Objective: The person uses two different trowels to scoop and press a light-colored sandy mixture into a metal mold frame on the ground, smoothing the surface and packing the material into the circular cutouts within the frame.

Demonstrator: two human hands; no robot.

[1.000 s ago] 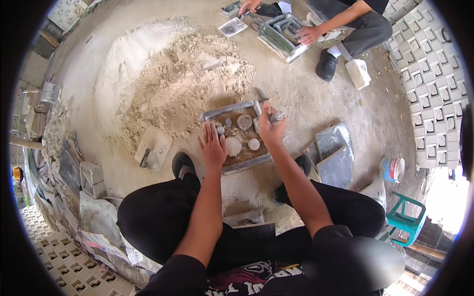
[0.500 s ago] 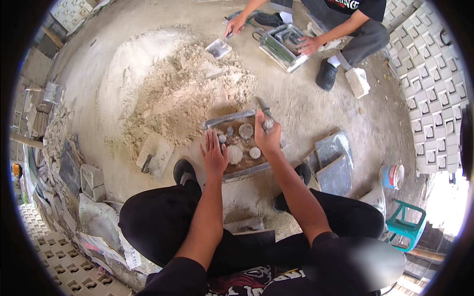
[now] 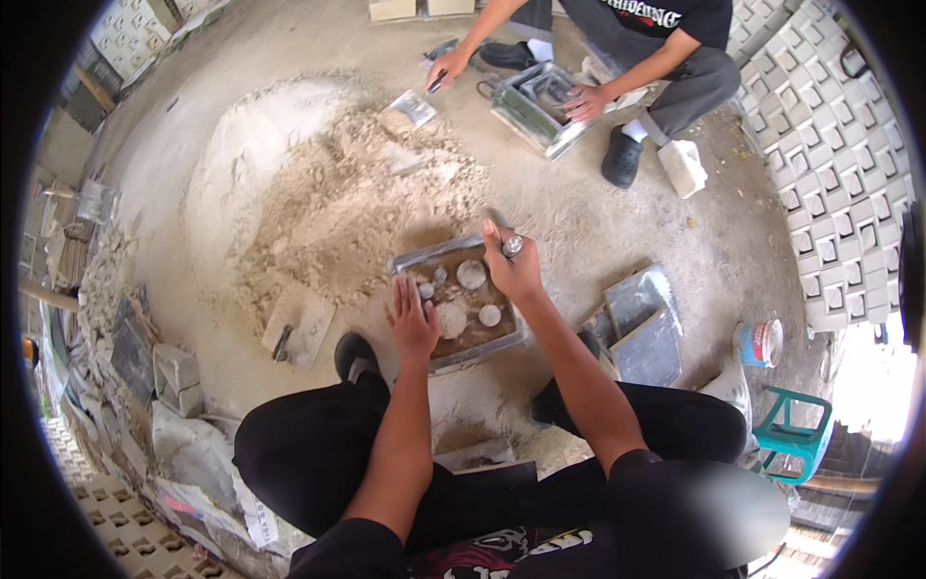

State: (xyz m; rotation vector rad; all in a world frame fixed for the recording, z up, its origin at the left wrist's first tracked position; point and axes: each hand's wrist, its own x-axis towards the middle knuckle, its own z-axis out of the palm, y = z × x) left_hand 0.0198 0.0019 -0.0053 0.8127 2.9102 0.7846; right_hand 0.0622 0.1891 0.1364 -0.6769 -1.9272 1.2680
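Floor (image 3: 588, 222) with sand heap (image 3: 328, 193); frame (image 3: 434, 252)

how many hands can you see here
4: the person's left hand and right hand at the nearer frame, plus a co-worker's hand holding a trowel and their other hand at the farther frame.

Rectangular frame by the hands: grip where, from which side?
Probably the left and right walls of the frame, from outside: left hand on one, right hand, freed of its grey tool, on the other. It lies flat, walls raised, with round pieces crowding the inside.
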